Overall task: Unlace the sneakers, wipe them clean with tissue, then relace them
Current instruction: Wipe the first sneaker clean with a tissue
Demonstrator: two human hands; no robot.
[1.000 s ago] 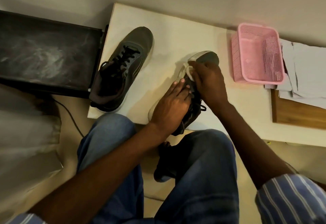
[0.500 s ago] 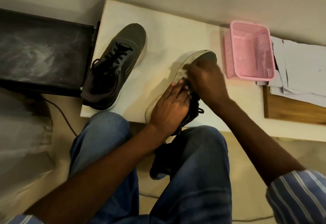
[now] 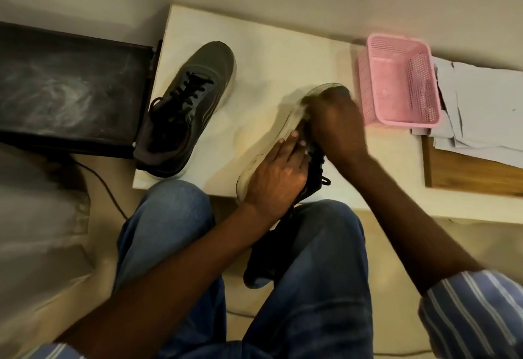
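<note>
No text, label, brand, number or sign is readable on anything in this view.

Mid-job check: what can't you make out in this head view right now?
- Tissue: the right hand is motion-blurred over the tilted sneaker; only a pale smear shows at its fingers.
- That sneaker's laces and upper: mostly covered by both hands; the left hand rests on its side.
- Pink basket: contents unclear, blurred.
- Papers: cut off by the right edge.

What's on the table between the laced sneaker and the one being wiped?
Nothing: the head view shows bare white tabletop between the laced sneaker and the tilted sneaker under both hands.
</note>
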